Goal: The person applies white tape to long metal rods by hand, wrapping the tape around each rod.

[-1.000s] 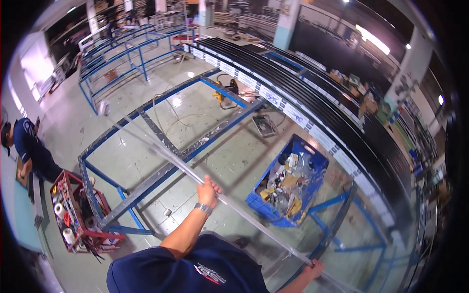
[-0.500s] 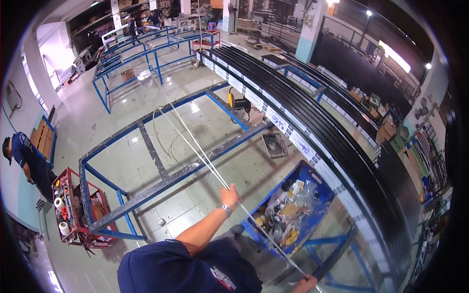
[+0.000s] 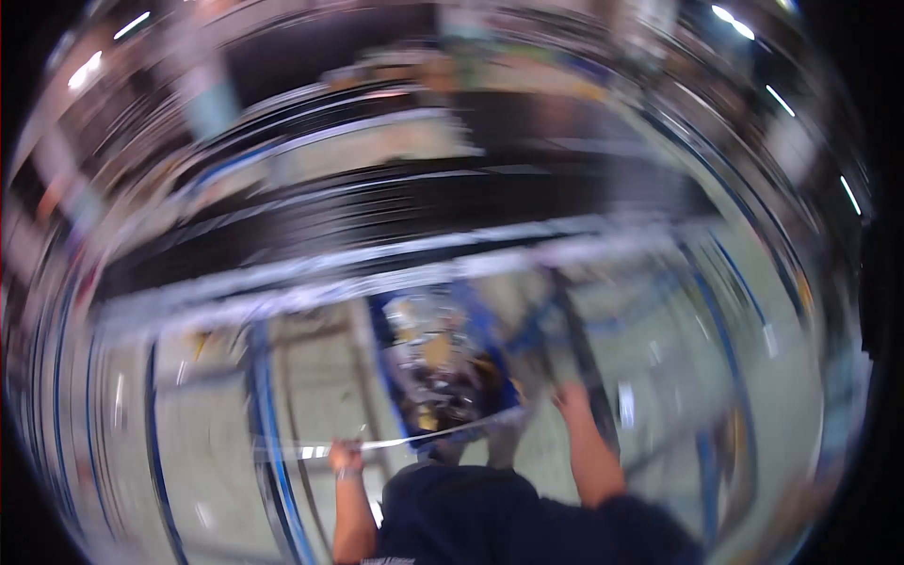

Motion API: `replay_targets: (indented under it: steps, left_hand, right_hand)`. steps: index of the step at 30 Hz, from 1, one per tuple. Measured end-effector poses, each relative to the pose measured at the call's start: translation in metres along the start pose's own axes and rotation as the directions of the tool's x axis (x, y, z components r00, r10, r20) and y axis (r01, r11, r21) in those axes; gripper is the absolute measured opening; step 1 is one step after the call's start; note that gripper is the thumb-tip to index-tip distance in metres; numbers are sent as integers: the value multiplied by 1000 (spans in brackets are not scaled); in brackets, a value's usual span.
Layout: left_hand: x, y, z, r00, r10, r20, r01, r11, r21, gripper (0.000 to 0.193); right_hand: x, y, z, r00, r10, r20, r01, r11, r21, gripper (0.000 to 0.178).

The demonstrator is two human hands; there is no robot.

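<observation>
My left hand [image 3: 346,457], a watch on its wrist, is closed around thin white strips [image 3: 405,441]. The strips stretch across my front, over the near end of a blue bin [image 3: 384,363], toward my right hand [image 3: 570,395]. That hand is raised to the right of the bin; its fingers look closed at the strips' other end, though motion smears them. Mixed scrap and crumpled wrapping [image 3: 438,353] fill the bin, which stands in front of my feet.
Beyond the bin, a long stack of black bars [image 3: 395,207] with white-labelled sides spans the view. Blue metal frames [image 3: 268,424] stand to the left, and another blue frame [image 3: 711,301] to the right. Fast motion blurs most of the surroundings.
My view has swung to the right, so the black bars now run crosswise and the bin lies straight ahead. Both hands still have the strips between them; my right hand is further forward.
</observation>
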State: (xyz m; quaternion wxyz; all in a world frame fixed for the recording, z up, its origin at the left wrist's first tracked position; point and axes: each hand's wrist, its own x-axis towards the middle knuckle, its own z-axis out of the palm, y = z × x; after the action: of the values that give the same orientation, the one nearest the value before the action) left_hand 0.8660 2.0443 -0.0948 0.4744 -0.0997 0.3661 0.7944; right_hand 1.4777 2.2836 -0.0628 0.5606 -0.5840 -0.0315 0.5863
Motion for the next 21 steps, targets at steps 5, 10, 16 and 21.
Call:
replay_targets:
  steps: [5, 10, 16, 21]
  left_hand:
    - [17, 0, 57, 938, -72, -338, 82, 997, 14, 37]
    - [5, -31, 77, 936, -240, -257, 277, 954, 118, 37]
    - [-20, -30, 60, 906, -128, -403, 204, 967, 151, 34]
    - [-31, -27, 70, 896, -108, -430, 226, 946, 234, 32]
  right_hand:
    - [-27, -45, 55, 986, -92, -136, 55, 966, -253, 12]
    - [-40, -74, 35, 953, -160, -256, 60, 932, -358, 21]
    - [-18, -35, 27, 969, -177, -170, 106, 926, -363, 19]
    - [-27, -30, 9, 983, -83, -166, 37, 964, -264, 24]
